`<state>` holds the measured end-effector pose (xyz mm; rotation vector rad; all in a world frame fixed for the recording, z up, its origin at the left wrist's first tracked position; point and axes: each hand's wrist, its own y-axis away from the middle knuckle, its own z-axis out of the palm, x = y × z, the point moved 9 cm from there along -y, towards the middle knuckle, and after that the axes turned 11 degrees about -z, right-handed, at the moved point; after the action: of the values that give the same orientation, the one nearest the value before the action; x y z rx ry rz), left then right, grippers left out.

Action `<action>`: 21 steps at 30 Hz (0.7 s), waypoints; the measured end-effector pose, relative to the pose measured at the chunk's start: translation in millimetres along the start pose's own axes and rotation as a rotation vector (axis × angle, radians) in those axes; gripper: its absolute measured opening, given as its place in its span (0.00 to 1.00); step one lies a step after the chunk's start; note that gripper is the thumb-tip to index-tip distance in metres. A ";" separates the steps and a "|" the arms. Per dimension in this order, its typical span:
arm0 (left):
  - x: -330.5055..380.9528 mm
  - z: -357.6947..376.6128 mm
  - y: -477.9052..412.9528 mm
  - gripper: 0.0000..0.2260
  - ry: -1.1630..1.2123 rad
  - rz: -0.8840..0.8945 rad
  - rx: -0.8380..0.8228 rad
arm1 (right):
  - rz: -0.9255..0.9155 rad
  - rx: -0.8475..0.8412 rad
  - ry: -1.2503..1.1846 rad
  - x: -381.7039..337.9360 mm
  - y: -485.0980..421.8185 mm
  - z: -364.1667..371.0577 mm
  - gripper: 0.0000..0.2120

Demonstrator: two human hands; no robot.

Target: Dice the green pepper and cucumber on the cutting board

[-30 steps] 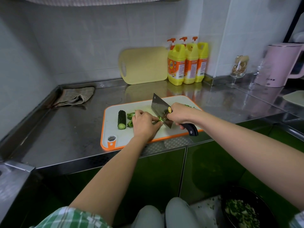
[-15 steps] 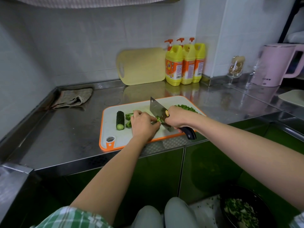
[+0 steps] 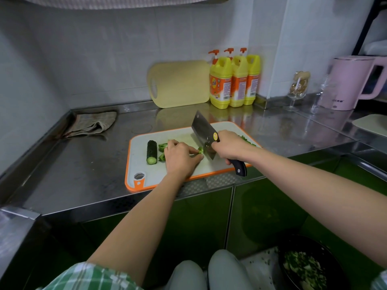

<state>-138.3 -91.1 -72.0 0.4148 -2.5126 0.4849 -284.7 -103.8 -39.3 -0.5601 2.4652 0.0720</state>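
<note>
counter (image 3: 83,164): shiny reflective steel | cutting board (image 3: 142,162): matt white plastic, orange rim | cleaver (image 3: 203,132): dull grey metal blade, glossy black handle | cucumber (image 3: 152,149): bumpy dark skin | cloth (image 3: 92,123): rough woven fabric | bottles (image 3: 222,80): glossy yellow plastic

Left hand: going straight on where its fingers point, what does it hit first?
The left hand pins the green pepper strip; just past its fingertips stands the cleaver, held by the right hand. It would likely meet that blade first, though the gap is hard to judge.
</note>
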 end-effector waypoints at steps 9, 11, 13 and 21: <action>1.1 -0.2 1.2 0.10 0.006 0.011 0.005 | -0.019 -0.085 0.108 -6.6 10.1 8.5 0.10; 0.6 2.0 0.1 0.10 0.000 0.013 -0.003 | -0.016 -0.099 0.105 -6.8 10.6 8.8 0.09; 0.2 2.8 -0.3 0.10 -0.001 0.012 -0.005 | 0.006 -0.118 0.131 -8.5 7.7 11.1 0.09; 1.9 2.0 -0.6 0.10 -0.025 0.032 0.002 | 0.050 -0.092 0.082 -3.7 -10.4 21.9 0.04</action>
<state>-140.4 -92.8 -72.3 0.3842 -2.5467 0.4976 -265.8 -108.0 -54.3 -0.5510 2.5664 0.1865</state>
